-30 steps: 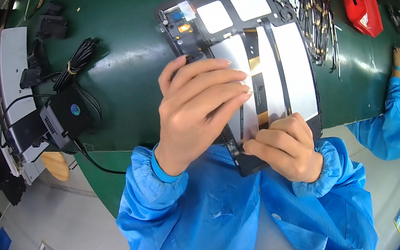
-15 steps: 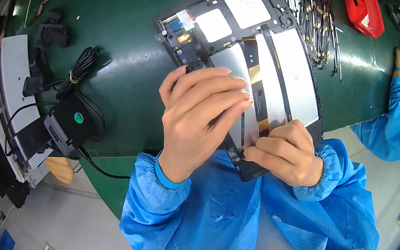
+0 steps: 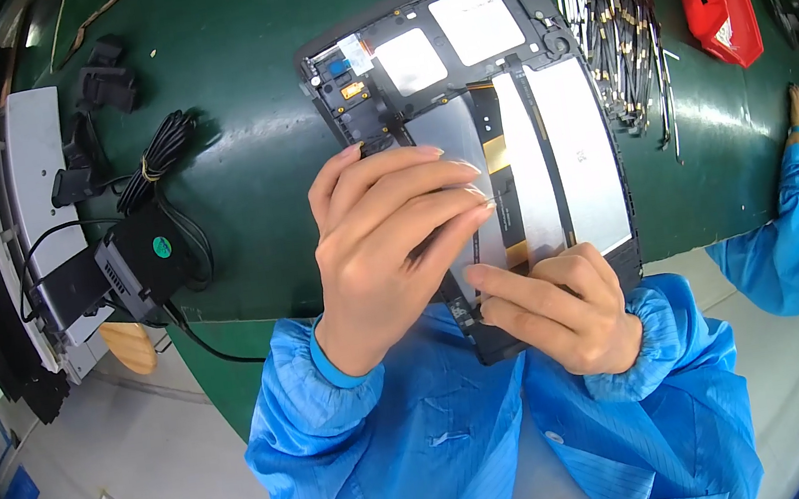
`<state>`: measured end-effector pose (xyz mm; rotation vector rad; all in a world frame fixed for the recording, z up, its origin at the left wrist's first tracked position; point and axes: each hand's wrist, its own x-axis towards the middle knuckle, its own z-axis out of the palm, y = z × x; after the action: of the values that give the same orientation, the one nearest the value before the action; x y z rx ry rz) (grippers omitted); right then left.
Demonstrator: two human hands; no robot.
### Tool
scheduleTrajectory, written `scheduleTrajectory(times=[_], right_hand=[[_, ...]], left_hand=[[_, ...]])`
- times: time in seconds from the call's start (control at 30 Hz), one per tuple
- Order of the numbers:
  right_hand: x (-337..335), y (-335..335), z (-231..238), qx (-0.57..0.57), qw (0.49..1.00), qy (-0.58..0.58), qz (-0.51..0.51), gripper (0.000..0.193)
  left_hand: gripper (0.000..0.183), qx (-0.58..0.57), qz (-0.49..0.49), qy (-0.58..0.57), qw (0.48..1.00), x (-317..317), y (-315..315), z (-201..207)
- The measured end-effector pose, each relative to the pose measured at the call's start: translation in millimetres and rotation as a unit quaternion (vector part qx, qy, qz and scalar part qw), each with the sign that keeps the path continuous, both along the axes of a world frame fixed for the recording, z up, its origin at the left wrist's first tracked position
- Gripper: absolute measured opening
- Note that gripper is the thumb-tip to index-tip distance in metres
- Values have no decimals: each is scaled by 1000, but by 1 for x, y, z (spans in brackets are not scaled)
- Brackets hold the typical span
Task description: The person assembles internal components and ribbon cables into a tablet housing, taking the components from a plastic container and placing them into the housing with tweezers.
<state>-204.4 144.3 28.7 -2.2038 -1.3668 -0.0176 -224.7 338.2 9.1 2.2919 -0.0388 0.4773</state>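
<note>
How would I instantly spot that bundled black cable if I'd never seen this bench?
At the green table, find the opened tablet-like device with the left hand over it. Look left to the black box bearing a round green sticker; the bundled black cable lies just above it in the picture. Unlike its black neighbours, it is folded into long loops cinched by a yellowish tie.

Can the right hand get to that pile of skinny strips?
Probably yes: the strips lie uncovered to the right of the open device. The right hand touches the device's lower part, so would likely need to leave it first.
</note>
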Motion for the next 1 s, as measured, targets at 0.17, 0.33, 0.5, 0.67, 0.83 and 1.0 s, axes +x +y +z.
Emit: scheduleTrajectory(times=[0.17, 0.33, 0.5, 0.67, 0.83, 1.0], right_hand=[[1, 0, 4, -12, 999, 27, 12, 18], [3, 1, 2, 6, 1000, 8, 1, 15], [5, 1, 7, -13, 1000, 17, 11, 17], [6, 1, 12, -24, 999, 14, 28, 21], [10, 5, 17, -32, 999, 18, 35, 18], [21, -2, 33, 64, 971, 227, 38, 23]], left_hand=[[18, -13, 12, 9, 1000, 2, -2, 1], [28, -68, 25, -30, 997, -4, -2, -11], [55, 93, -5, -41, 995, -43, 4, -18], [79, 202, -52, 40, 977, -44, 5, -9], [82, 191, -27, 84, 978, -14, 10, 2], [38, 131, 15, 65, 989, 7, 10, 6]])
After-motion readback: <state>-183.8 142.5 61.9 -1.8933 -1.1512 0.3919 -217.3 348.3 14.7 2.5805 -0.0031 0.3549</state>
